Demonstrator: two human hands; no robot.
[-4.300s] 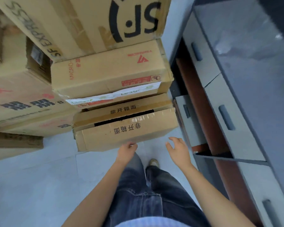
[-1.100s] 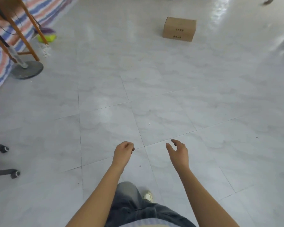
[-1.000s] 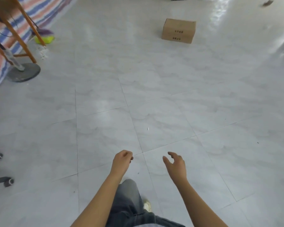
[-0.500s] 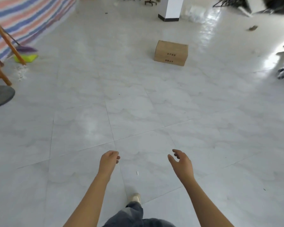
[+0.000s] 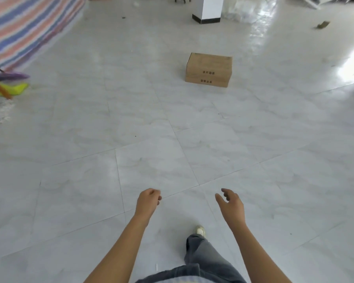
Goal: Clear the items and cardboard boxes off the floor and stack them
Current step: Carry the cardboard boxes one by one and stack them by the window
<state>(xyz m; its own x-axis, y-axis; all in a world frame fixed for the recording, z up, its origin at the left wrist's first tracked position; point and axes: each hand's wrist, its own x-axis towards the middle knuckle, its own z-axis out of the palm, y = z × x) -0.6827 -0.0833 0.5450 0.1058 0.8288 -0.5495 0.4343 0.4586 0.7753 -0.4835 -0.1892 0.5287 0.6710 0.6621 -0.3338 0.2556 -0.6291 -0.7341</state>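
Observation:
A closed brown cardboard box with printed characters on its near side lies alone on the pale tiled floor, well ahead and a little right of centre. My left hand hangs in front of me with its fingers loosely curled and holds nothing. My right hand is beside it, fingers relaxed and slightly spread, also empty. Both hands are far short of the box. A small brown scrap lies on the floor at the far right.
A white pillar with a dark base stands behind the box. A striped tarp hangs at the far left, with a purple and green broom head below it. My jeans leg and shoe show below my hands.
I turned from the stacked boxes to the open floor and have walked toward the lone box, which now looks larger and nearer. Both hands stay empty in front of me.

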